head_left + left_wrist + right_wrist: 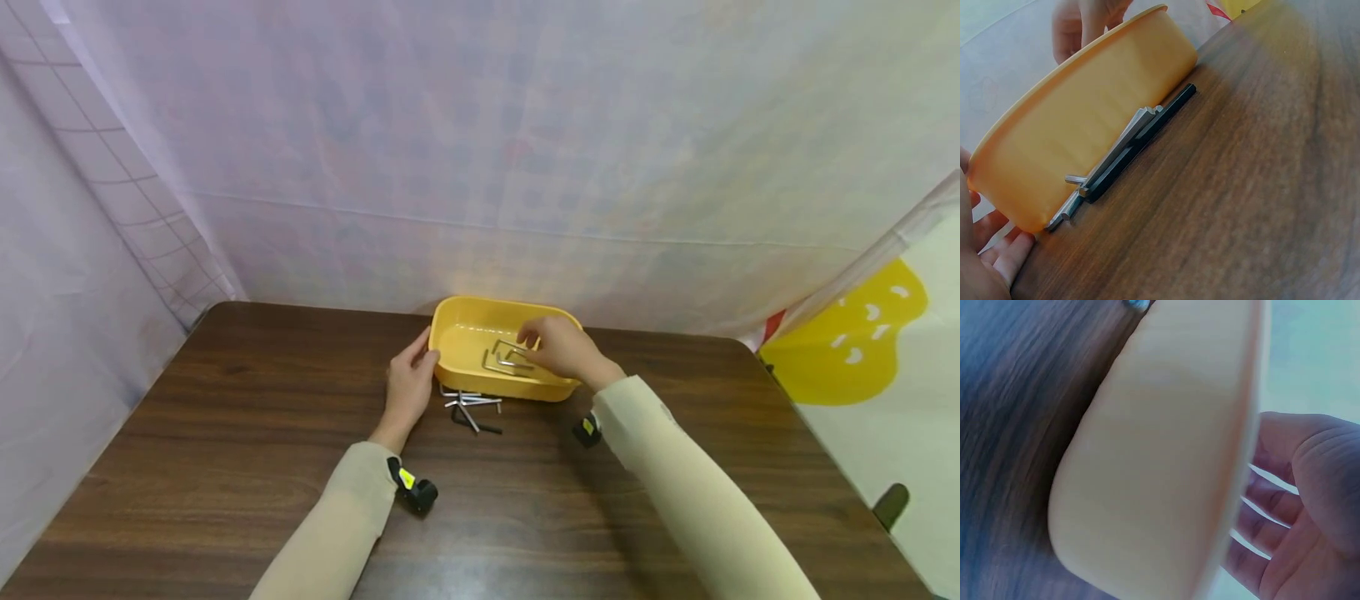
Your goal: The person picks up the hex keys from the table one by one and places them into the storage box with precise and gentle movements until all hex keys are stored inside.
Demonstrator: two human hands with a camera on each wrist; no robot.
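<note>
A yellow plastic tray (465, 379) stands near the table's far edge, with several L-shaped hex keys (491, 365) lying in its right half. My left hand (408, 385) rests against the tray's left end from outside, its fingers (1013, 256) fairly straight along the wall and base. Over the right side of the tray, my right hand (564, 346) reaches in with bent fingers beside the hex keys. In the right wrist view the tray wall hides its fingertips, so whether a key is pinched is unclear. More hex keys (468, 402), silver and one black, lie in front of the tray.
The dark wood-grain table (300, 417) reaches toward me on both sides of my arms. A pale patterned curtain (517, 150) hangs right behind the tray. A light cloth with a yellow print (847, 358) hangs at the right.
</note>
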